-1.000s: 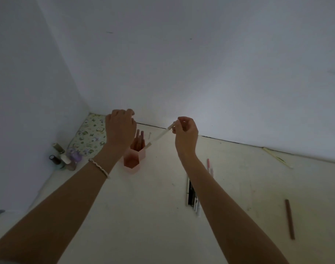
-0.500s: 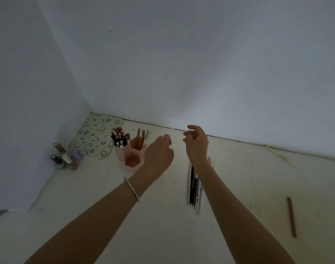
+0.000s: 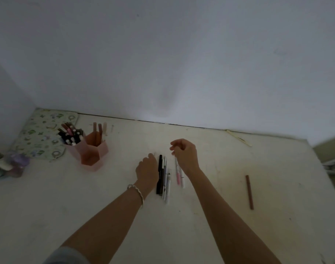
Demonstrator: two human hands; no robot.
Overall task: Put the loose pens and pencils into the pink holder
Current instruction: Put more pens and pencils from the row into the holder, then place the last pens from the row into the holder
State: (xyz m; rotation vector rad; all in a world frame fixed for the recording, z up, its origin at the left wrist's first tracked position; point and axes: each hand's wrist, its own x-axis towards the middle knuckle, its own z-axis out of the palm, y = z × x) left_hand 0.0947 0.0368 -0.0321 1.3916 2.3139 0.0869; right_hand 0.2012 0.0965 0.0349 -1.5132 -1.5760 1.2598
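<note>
The pink holder stands at the left of the table. One of its compartments is full of several pens and another holds brown pencils. A bundle of black and white pens lies in the middle of the table. My left hand hovers just left of it with its fingers curled down and nothing visible in them. A pink pen and a white pen lie to the right. My right hand is over their far ends, fingers curled, with the fingertips at the pink pen's tip. Whether it pinches the pen is unclear.
A brown pencil lies alone at the right. A pale stick lies by the wall. A patterned pouch and small bottles fill the left corner. The table's edge runs along the right.
My right hand let go of a white pen at the holder. Both hands then moved right and down from the holder to the loose pens in the middle.
</note>
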